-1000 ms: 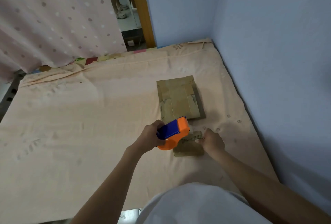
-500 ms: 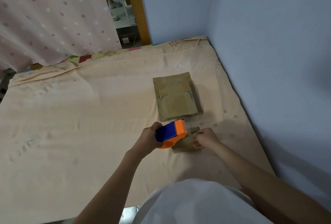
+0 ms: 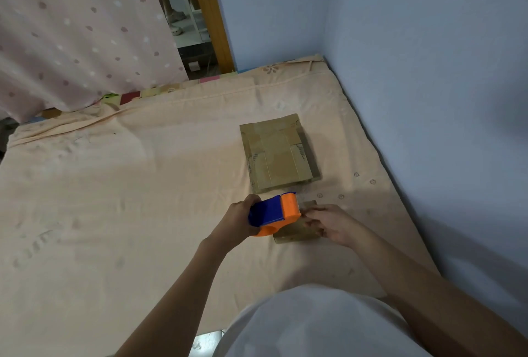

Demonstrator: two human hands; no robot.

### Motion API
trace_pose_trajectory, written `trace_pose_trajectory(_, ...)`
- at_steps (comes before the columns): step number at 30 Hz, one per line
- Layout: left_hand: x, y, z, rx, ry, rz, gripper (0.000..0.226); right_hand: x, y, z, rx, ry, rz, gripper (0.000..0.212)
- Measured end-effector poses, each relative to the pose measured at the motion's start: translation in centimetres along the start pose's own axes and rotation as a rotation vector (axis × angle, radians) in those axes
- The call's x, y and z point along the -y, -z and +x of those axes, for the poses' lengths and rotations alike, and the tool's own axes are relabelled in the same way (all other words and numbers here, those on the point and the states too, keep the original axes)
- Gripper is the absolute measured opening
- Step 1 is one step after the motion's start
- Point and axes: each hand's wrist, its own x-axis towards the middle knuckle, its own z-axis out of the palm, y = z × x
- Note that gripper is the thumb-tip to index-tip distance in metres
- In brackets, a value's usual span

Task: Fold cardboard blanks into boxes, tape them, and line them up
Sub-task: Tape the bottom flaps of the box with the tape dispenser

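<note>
Left hand (image 3: 237, 221): grips tape dispenser (image 3: 275, 214) (orange and blue) over small box (image 3: 297, 232) on bed (image 3: 114, 185). Right hand (image 3: 333, 225): fingers pinch at dispenser's front edge, above box. Flat cardboard blanks (image 3: 278, 154): stacked just beyond.

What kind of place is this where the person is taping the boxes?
Probably a bedroom at home, not a workshop. The work lies on a mattress with a peach sheet pushed into a corner of blue walls, and a dotted pink curtain hangs beside a wooden door frame.
</note>
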Motion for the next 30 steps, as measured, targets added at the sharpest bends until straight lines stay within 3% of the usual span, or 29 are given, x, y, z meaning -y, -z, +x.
trace_pose_trajectory(13,-0.2,0.2,0.0,-0.004,-0.122,0.112,0.065,0.7,-0.1,0.3,-0.181,0.046,-0.239,0.012)
trace_pose_trajectory(30,0.4,0.8,0.0,-0.007,-0.196,0.167,0.074,2.4,-0.4,1.1,-0.312,-0.039,-0.263,0.009)
